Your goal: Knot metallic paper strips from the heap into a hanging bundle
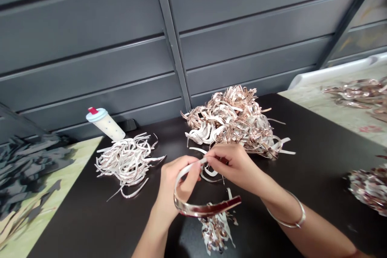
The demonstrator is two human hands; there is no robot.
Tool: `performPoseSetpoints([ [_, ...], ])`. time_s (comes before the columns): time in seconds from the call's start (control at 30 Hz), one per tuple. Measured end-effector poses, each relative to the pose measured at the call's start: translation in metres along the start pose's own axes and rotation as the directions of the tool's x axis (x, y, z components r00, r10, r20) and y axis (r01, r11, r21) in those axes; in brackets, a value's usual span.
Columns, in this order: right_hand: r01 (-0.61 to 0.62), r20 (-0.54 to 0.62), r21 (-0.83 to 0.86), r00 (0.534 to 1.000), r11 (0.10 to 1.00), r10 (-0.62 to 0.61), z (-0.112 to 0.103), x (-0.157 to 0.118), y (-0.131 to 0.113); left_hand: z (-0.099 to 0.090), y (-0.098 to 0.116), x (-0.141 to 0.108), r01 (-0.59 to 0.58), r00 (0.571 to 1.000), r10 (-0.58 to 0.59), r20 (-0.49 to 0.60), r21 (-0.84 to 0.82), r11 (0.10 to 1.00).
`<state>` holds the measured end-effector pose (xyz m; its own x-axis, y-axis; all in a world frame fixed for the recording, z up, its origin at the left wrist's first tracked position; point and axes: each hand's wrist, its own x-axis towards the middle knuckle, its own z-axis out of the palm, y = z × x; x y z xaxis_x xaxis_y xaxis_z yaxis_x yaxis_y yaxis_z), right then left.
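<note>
Between my two hands runs a curled strip [198, 210], white on one face and shiny rose-gold on the other. My left hand [177, 181] pinches it near its upper end, and its long free part loops down and to the right. The fingertips of my right hand [231, 163] are closed on that same end, close beside the left thumb. Just beyond the right hand, a large heap of rose-gold and white strips [238, 117] lies on the dark table [90, 213]. Below the held strip sits a small pile of short scraps [215, 231].
A tangle of white strips [127, 161] lies at the left, with a pale tumbler [106, 124] with a red spout behind it. More shiny pieces [370, 189] are at the right edge. Grey scraps [27, 173] cover the far left. A grey slatted panel [90, 32] stands behind.
</note>
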<state>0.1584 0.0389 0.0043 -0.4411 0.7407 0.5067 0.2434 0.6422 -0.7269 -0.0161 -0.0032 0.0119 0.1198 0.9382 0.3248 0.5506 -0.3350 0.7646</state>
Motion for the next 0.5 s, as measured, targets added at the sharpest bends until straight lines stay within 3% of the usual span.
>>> performPoseSetpoints([
  [0.17,0.108,-0.063,-0.169,0.991,0.980,-0.120,0.009,-0.008,0.003,0.003,0.005,-0.002,-0.125,0.991,0.116,0.073,0.132,0.983],
  [0.5,0.223,-0.009,-0.442,0.967,0.869,-0.253,0.014,-0.013,0.003,0.008,0.011,-0.004,-0.204,0.977,0.186,0.108,0.193,0.960],
])
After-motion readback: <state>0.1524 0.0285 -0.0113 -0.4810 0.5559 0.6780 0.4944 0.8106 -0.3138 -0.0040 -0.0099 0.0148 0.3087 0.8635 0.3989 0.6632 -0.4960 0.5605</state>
